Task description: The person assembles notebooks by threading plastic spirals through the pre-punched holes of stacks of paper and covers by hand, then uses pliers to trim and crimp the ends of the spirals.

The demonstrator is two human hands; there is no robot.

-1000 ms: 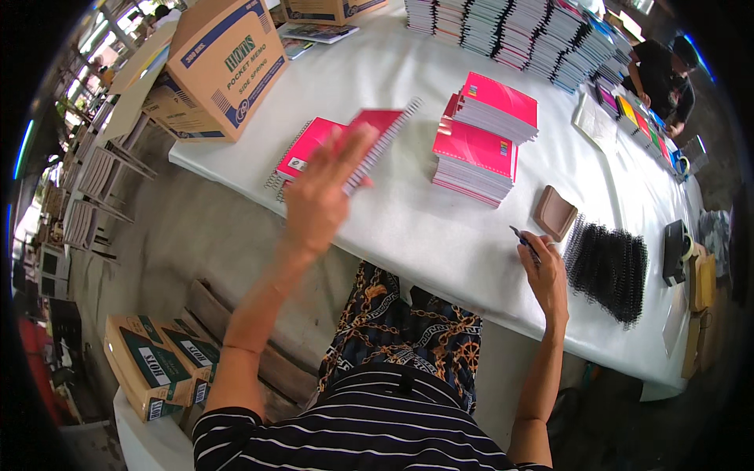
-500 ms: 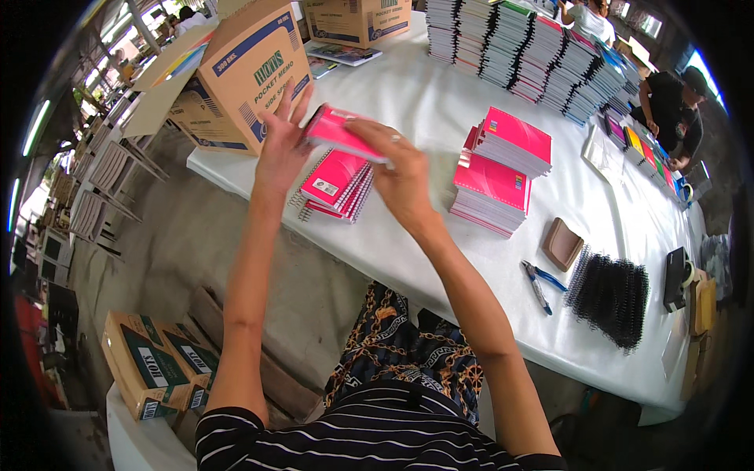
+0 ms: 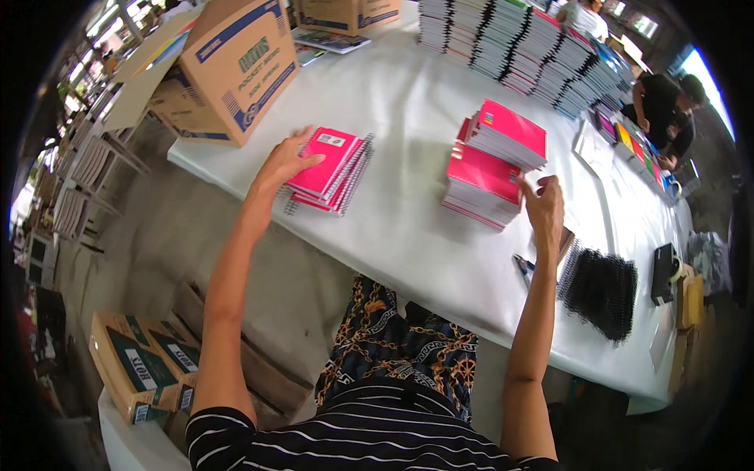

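On the left part of the table lies a small pile of pink spiral notebooks [image 3: 323, 169], their wire coils showing at the edges. My left hand [image 3: 284, 163] is at the pile's left side, fingers stretched out and thumb over the top cover. To the right stand two thicker stacks of pink booklets, a nearer stack [image 3: 483, 177] and a farther stack [image 3: 509, 129]. No coils show on these. My right hand [image 3: 544, 206] is beside the right edge of the nearer stack, fingers bent but apart, with nothing visible in them. Whether its fingertips touch the stack I cannot tell.
Near my right forearm lie blue-handled pliers [image 3: 525, 271], a partly hidden brown object [image 3: 565, 242] and a bundle of black coils [image 3: 601, 294]. A tape dispenser [image 3: 664, 275] sits farther right. An open carton [image 3: 236, 71] stands back left; tall notebook stacks [image 3: 510, 47] line the back. A co-worker [image 3: 667, 110] is at right.
The pink notebook that both hands held above the pile is now on it. My right hand has moved right to the thicker stacks; my left hand has come down beside the pile.
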